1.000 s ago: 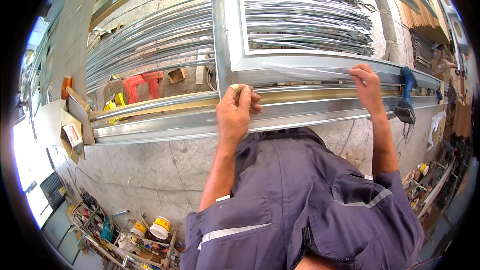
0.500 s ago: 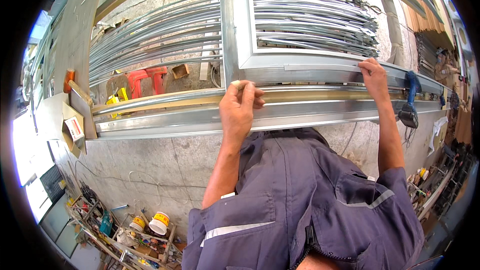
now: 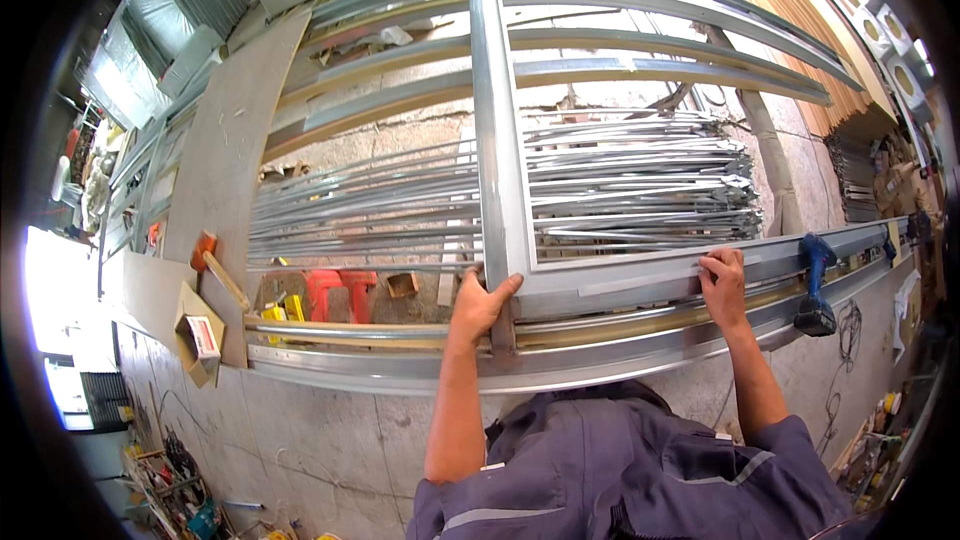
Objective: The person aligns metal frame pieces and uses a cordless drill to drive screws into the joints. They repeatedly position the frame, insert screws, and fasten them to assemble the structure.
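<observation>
Nearest: long metal rails (image 3: 370, 368), running left–right. Just beyond, the left hand (image 3: 478, 310) at the frame (image 3: 512, 160) corner, thumb spread from fingers, beside the upright bar (image 3: 488, 150); cannot tell whether this grip holds either. Right hand (image 3: 724, 290): thumb and forefinger nearly closed, apparently pinching the right end of the strip (image 3: 632, 283); firmness not shown. Strip lies on the frame's near side, between the hands. Long axis left–right, about parallel to that side; free end points left, toward the left hand. Drill (image 3: 816, 285) to the right. Farther: rods (image 3: 640, 190) beneath the frame.

Judgement: step in hand is laying or lining up the strip; next move calls for keeping it straight while both hands steady the work.
</observation>
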Demonstrator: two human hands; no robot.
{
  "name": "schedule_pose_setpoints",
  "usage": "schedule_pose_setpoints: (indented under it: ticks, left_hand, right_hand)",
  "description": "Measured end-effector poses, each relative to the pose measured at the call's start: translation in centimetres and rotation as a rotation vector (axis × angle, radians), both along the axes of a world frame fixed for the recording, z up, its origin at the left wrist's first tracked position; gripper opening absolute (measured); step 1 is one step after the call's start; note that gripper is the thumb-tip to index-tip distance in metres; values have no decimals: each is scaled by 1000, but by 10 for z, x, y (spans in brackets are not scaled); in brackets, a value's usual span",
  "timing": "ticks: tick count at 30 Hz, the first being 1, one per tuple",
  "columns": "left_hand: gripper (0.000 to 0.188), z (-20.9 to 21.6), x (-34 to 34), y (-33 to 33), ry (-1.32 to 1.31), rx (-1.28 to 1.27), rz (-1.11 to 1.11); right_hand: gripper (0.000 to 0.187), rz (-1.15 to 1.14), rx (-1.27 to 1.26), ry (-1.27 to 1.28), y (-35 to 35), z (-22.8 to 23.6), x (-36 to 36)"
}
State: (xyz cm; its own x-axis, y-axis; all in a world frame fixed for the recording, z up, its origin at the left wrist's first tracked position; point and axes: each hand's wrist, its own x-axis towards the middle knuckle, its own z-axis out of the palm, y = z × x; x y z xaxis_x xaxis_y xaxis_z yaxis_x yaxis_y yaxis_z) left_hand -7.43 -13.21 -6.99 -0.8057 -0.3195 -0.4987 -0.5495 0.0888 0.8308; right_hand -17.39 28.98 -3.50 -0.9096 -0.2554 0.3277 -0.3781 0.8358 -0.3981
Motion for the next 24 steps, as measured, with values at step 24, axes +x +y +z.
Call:
schedule_pose_setpoints:
  ticks: [24]
  left_hand:
    - [83,-9,-8,-18,19,398,-155]
  right_hand:
    - [17,-7,-14,19,-2,-8,0]
